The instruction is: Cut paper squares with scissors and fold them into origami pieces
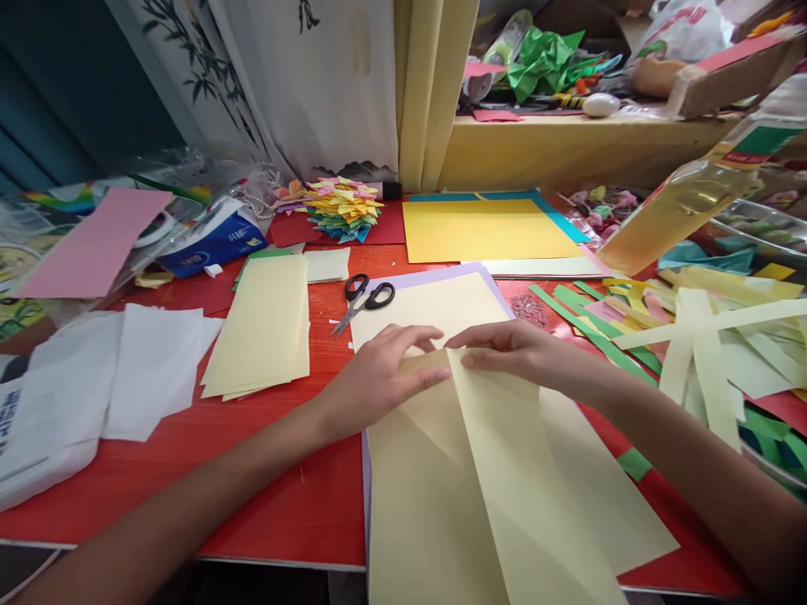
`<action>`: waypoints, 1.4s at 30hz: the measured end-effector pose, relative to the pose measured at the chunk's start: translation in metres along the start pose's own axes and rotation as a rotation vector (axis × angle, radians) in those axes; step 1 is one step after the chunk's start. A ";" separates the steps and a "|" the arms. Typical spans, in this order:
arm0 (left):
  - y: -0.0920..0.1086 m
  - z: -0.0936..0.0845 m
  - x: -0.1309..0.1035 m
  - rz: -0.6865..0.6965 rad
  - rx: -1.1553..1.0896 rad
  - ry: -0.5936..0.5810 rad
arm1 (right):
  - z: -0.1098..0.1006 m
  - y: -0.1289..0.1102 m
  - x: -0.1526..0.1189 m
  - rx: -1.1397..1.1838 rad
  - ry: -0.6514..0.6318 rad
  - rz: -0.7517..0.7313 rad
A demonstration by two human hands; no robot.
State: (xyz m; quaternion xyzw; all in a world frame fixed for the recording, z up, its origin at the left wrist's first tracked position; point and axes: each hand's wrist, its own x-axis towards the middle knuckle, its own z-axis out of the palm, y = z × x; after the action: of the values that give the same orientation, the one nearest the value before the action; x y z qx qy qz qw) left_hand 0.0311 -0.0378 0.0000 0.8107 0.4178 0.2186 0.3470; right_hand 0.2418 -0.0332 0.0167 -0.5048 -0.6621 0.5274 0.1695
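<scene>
A large cream paper sheet (429, 487) with a crease down its middle slants toward me, its lower part past the table's front edge. My right hand (510, 349) pinches the top edge beside the crease between thumb and fingers. On the other side of the crease, my left hand (397, 365) has its thumb over the front of the sheet and its curved fingers at the top edge, holding it loosely. More cream paper (435, 307) and a lavender sheet (482, 273) lie underneath. Black-handled scissors (362, 300) rest just beyond my left hand, blades partly apart.
Cut cream rectangles (265, 328) lie stacked at left, near white paper (155, 361). Yellow card (492, 228) and a folded-paper cluster (344, 206) are at the back of the red table (252, 479). At right are paper strips (699, 336) and a tilted bottle (674, 206).
</scene>
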 end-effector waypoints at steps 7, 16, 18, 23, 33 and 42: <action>0.005 -0.001 -0.001 -0.059 -0.130 -0.049 | 0.011 0.000 0.000 -0.033 -0.054 -0.086; 0.008 -0.004 -0.001 -0.012 -0.046 -0.040 | 0.014 -0.001 -0.003 -0.167 0.003 -0.114; 0.008 -0.004 0.000 -0.015 -0.062 -0.042 | 0.016 -0.001 -0.004 -0.164 0.000 -0.117; 0.006 -0.004 0.001 -0.045 -0.107 -0.045 | 0.020 -0.002 -0.005 -0.179 0.001 -0.137; 0.006 -0.005 0.002 -0.167 -0.299 -0.068 | 0.022 -0.003 -0.006 -0.177 0.017 -0.210; 0.005 -0.005 0.002 -0.254 -0.425 -0.067 | 0.022 -0.004 -0.007 -0.254 0.039 -0.295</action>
State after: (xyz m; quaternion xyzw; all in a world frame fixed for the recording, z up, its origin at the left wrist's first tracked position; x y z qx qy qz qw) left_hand 0.0321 -0.0361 0.0071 0.6673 0.4492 0.2291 0.5481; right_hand 0.2257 -0.0503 0.0140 -0.4300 -0.7866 0.3990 0.1926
